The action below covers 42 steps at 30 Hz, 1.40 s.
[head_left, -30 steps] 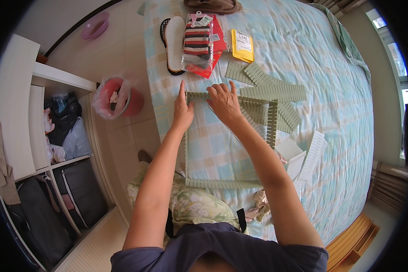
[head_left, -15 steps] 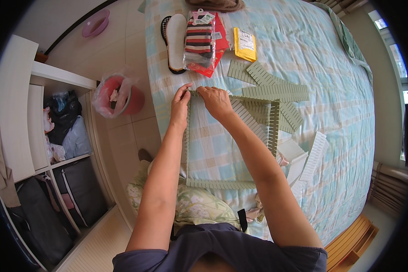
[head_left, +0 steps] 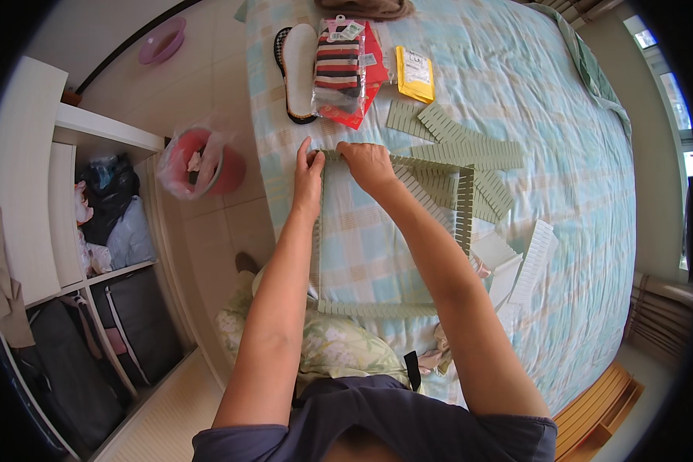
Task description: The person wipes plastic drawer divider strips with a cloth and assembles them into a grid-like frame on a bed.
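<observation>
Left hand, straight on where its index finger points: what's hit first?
Likely the near end of the black-and-white insoles, past a strip of bedspread. The height of the left hand is unclear; it might pass over them.

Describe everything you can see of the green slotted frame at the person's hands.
The slotted frame is a roughly rectangular outline of narrow pale-green strips, plastic by the look, apparently set on edge on the plaid bedspread. Slits run along its strips. The left hand is at its far-left corner; the right hand is closed on the far side just right of there. The right forearm hides the near-right corner, so that joint cannot be judged.
</observation>
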Available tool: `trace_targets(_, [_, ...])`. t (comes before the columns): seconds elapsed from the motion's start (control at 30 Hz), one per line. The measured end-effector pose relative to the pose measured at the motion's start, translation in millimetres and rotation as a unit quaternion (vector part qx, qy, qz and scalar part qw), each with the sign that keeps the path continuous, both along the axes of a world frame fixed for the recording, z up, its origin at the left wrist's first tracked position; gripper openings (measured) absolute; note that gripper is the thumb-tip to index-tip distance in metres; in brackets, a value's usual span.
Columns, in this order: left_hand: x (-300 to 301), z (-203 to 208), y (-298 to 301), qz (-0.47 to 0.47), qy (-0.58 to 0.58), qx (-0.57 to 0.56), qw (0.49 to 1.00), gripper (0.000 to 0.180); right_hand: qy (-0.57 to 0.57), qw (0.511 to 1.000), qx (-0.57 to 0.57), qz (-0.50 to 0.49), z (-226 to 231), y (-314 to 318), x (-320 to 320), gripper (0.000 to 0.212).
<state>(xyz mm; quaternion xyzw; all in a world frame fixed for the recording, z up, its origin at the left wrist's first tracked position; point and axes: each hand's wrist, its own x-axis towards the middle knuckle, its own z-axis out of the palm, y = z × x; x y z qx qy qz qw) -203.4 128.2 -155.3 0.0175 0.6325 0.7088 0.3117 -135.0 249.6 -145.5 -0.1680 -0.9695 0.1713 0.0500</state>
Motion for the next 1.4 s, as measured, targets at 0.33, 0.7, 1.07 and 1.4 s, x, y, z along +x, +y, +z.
trace_targets(0.33, [-22, -21, -21, -0.127, -0.128, 0.02, 0.983, 0.044, 0.265, 0.964, 0.02, 0.003, 57, 11, 27, 0.036])
trace_targets(0.7, [-14, 0, -10, -0.074, -0.169, 0.052, 0.982, 0.023, -0.027, 0.898, -0.165, -0.408, -20, 130, 259, 0.06])
trace_targets(1.07, [-26, -10, -34, -0.06, -0.141, 0.039, 0.987, 0.036, -0.193, 0.977, 0.047, -0.08, 4, 137, 215, 0.124])
trace_targets(1.4, [-19, -10, -27, -0.069, -0.151, 0.033, 0.986, 0.037, -0.129, 0.934, 0.024, -0.333, -8, 185, 209, 0.082])
